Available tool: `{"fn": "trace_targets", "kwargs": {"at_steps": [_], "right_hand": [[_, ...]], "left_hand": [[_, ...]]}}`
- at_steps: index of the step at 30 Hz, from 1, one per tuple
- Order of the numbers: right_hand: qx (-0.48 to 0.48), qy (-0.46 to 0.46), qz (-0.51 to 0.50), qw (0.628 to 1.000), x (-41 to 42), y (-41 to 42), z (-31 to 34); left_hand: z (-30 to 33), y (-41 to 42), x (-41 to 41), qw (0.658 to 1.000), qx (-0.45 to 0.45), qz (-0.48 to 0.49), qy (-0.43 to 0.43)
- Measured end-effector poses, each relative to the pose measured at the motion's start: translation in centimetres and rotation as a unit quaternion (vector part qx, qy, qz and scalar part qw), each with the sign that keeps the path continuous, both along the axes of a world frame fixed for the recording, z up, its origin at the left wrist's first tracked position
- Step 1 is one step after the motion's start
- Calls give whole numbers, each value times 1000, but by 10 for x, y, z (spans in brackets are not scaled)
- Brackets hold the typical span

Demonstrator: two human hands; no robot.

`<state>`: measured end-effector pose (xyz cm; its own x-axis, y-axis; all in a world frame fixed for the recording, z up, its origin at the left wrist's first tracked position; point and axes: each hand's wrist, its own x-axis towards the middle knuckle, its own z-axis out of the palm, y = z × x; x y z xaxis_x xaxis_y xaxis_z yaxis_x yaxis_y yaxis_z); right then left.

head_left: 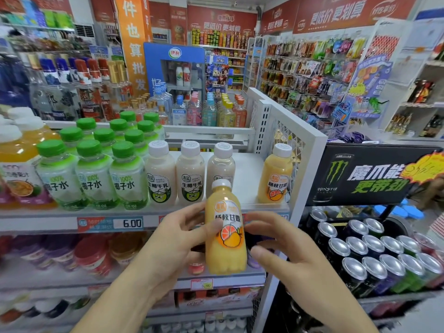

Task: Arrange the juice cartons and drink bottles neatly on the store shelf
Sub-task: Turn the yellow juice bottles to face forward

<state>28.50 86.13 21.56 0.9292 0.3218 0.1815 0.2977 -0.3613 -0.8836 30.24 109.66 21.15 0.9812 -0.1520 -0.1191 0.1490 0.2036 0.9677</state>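
Observation:
I hold a yellow juice bottle [225, 251] with a white cap upright in front of the shelf edge [48, 222]. My left hand [173, 239] grips it from the left, thumb across the label and fingers behind. My right hand [283, 251] curls round its right side. A matching yellow bottle [276, 176] stands at the far right of the top shelf. Left of it is a bare patch of shelf [247, 179], then three milky coconut bottles [189, 174] in a row. Several green-capped coconut water bottles [93, 179] fill the middle.
Large orange juice bottles [14, 164] stand at the shelf's left end. A white mesh side panel [305, 150] closes the shelf on the right. Beyond it is a Monster display with several cans [372, 255]. Lower shelves hold blurred bottles [91, 255].

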Motion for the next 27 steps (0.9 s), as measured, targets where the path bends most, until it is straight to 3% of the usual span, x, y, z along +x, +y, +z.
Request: {"fn": "trace_targets", "kwargs": {"at_steps": [4, 14, 20, 27], "right_hand": [[41, -46, -70, 996, 18, 2, 13], [-29, -129, -43, 990, 48, -3, 53], [-58, -169, -46, 983, 69, -5, 71], [-141, -234, -97, 957, 103, -7, 93]], "left_hand": [[0, -5, 0, 992, 88, -10, -88], [9, -13, 14, 967, 169, -43, -183], [26, -7, 31, 934, 258, -67, -236], [53, 2, 63, 785, 444, 90, -422]]}}
